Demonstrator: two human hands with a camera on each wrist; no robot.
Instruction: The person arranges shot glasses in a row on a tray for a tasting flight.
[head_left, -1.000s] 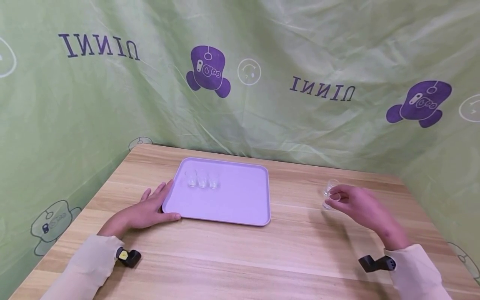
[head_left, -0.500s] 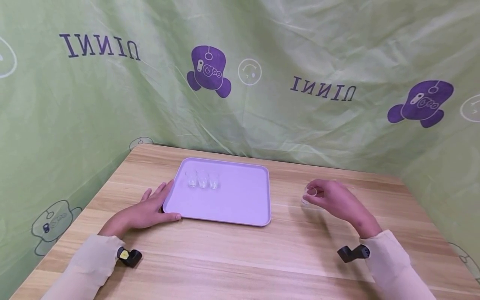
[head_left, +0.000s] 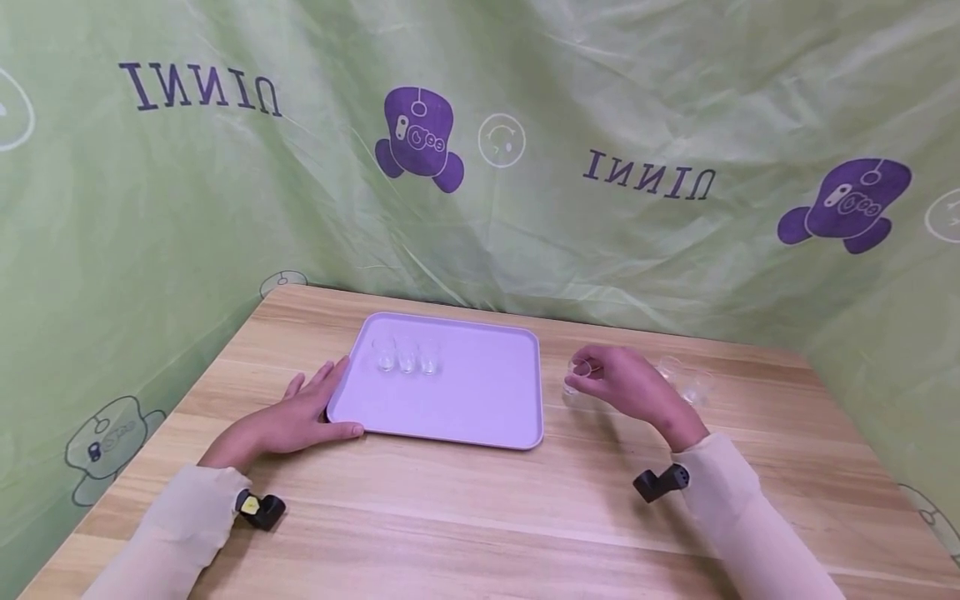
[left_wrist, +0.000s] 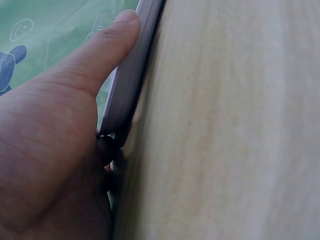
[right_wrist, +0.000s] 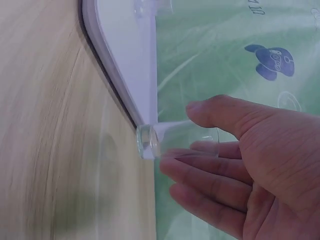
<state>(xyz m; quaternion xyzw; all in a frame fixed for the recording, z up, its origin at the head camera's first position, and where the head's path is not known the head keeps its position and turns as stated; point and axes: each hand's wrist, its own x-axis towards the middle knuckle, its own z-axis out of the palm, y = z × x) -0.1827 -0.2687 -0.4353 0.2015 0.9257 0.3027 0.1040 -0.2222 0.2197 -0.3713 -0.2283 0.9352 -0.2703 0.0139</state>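
Observation:
My right hand (head_left: 633, 383) pinches a small clear shot glass (head_left: 572, 385) between thumb and fingers, just right of the purple tray (head_left: 472, 404). In the right wrist view the thumb lies on one side of the glass (right_wrist: 175, 139) and the fingertips on the other, with its thick base pointing to the table. My left hand (head_left: 288, 423) rests at the tray's near left corner, thumb along the front rim and fingers spread along the left side. Three clear shot glasses stand in a row on the tray's left part, the rightmost being this glass (head_left: 429, 360).
Behind my right wrist, more clear glasses (head_left: 696, 387) stand on the wooden table (head_left: 450, 517). A green printed curtain (head_left: 525, 242) hangs around the back and sides of the table. Each wrist wears a black camera (head_left: 660, 482).
My right hand has carried the shot glass leftward from the group at the right toward the tray, uncovering the glasses behind it. My left hand and the tray have stayed put.

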